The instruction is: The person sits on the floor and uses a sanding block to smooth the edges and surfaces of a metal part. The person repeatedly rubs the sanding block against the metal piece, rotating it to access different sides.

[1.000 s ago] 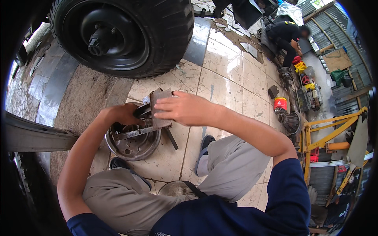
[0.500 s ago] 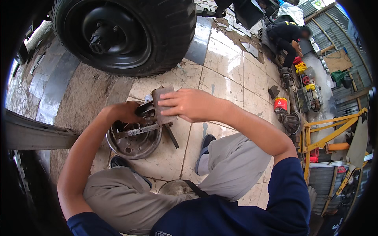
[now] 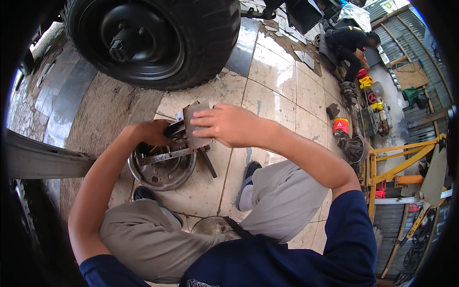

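Below me on the tiles lies a round, worn metal drum-like part (image 3: 165, 178), with a flat metal bar (image 3: 165, 157) running across its top. My left hand (image 3: 154, 132) is curled at the part's far left side, beside a dark curved metal piece (image 3: 176, 129); its fingertips are partly hidden. A flat, grey-brown rectangular piece (image 3: 197, 138) stands tilted at the right of the bar. The fingers of my right hand (image 3: 224, 125) lie over its face, holding it; the thumb is hidden. A dark, narrow strip (image 3: 208, 165) sticks out below this piece.
A large black tyre (image 3: 210, 43) stands just beyond the work. To the left is a grey metal beam (image 3: 48, 160). A red can (image 3: 340, 126), an axle-like part (image 3: 354, 148) and a yellow frame (image 3: 397, 167) are at the right. Another person (image 3: 346, 45) bends over farther back.
The flat piece and both hands have shifted very slightly; my right hand keeps its hold. The view has moved a little.
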Available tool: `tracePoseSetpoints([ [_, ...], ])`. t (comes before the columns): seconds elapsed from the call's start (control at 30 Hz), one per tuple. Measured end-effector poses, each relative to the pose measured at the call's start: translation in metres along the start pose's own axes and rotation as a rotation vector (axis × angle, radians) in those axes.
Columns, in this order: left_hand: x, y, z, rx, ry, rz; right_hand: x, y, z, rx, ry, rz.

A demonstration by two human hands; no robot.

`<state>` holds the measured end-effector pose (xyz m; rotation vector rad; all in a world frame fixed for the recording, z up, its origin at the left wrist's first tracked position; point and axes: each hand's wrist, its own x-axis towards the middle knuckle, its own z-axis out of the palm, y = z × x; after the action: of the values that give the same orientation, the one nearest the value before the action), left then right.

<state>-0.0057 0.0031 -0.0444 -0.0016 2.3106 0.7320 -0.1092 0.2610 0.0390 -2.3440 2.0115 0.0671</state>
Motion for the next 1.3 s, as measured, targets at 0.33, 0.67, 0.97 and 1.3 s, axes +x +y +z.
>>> tracePoseSetpoints([
  [0.33,-0.01,0.01,-0.004,0.007,0.009,-0.029,0.006,-0.009,0.003,-0.098,-0.004,0.033],
  [0.67,-0.005,0.003,0.0,0.016,0.02,-0.018,0.001,-0.013,0.001,-0.158,0.004,0.055],
  [0.97,-0.002,0.002,0.002,0.027,0.048,-0.068,0.002,-0.024,0.002,-0.17,-0.012,0.072],
  [1.3,-0.004,0.006,0.0,-0.003,0.035,-0.051,0.002,-0.015,0.003,-0.252,0.093,0.134],
])
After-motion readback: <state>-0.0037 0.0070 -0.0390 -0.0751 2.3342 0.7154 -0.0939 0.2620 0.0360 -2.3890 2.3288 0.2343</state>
